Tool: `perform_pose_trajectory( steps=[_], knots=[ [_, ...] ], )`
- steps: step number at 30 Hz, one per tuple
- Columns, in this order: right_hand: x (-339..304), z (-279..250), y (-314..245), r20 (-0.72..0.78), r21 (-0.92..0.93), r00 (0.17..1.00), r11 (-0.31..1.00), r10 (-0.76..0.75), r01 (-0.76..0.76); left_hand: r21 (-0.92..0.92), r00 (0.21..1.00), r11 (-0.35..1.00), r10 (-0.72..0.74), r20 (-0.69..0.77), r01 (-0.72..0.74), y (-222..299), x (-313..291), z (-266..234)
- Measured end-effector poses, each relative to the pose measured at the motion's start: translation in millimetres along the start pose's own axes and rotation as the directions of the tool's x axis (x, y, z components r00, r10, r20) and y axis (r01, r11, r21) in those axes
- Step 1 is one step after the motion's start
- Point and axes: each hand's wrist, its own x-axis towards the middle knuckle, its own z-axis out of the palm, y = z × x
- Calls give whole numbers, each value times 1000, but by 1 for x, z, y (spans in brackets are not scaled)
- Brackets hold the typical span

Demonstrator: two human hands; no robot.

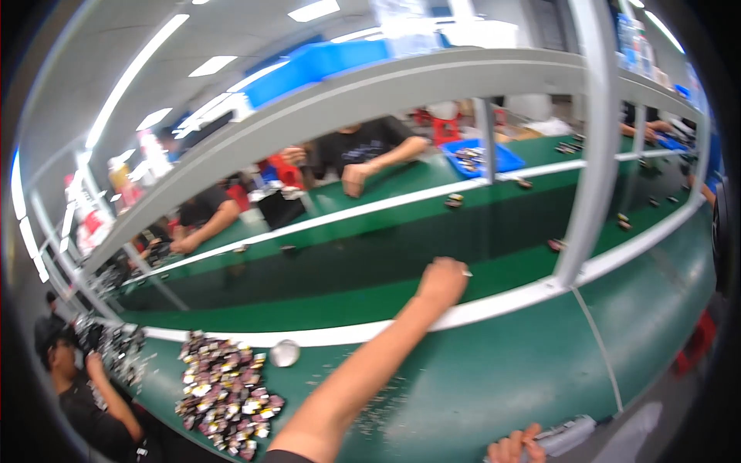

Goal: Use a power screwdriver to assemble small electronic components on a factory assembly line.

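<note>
Reaching over the white rail, the left hand [442,279] pinches a small pale part above the green conveyor belt [370,262]; the right hand [515,446] grips a grey tool [567,434]. Released clumsily, the part could bounce off.

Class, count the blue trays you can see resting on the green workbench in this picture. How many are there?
1. The blue tray sits on the far side of the green workbench, behind the grey upright post; others may be hidden by the frame.
</note>
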Motion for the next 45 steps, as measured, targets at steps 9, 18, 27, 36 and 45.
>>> perform_pose_trajectory(
  steps=[9,18,27,36,45],
  knots=[
    [-10,-5,-4,16,32,1000,999,0,0,-508,939,791,313,-140,-340,66,-98,-49],
    [-59,14,-10,-288,-217,952,975,-107,43,-422,762,634,547,-348,-648,130,-232,-119],
    [-66,-28,-3,-230,-163,973,985,16,-55,-672,808,562,582,-94,-483,125,-224,-124],
    [-75,-27,10,-207,-186,977,978,57,-96,-589,814,610,561,-150,-529,140,-229,-116],
    [-79,-18,30,-148,-274,989,960,11,-51,-452,775,647,602,-190,-614,142,-227,-116]
  ],
)
